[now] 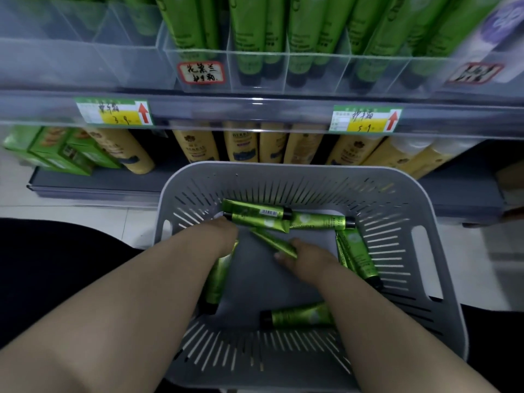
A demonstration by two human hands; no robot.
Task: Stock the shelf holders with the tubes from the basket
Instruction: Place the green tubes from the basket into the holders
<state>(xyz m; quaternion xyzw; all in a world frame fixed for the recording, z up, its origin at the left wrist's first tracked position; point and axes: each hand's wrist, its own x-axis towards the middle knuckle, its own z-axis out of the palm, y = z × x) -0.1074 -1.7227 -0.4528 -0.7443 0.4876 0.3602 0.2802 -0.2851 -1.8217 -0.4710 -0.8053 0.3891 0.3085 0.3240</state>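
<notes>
A grey slotted basket [425,251] sits in front of me and holds several green tubes with black caps. Both my hands reach down into it. My right hand [304,258] grips one green tube [272,241] that points up and to the left. My left hand [219,236] is curled down over another green tube [218,276] at the basket's left side; its fingers are hidden. Two tubes [255,215] lie along the far wall, two more [358,255] at the right, and one [300,316] near the front. Clear shelf holders [312,72] above hold upright green tubes.
Clear holders at the upper left [71,58] look unfilled. Price tags [113,112] hang on the shelf rail. The lower shelf carries yellow tubes [241,143] and green boxes [56,151]. White floor tiles show beside the basket.
</notes>
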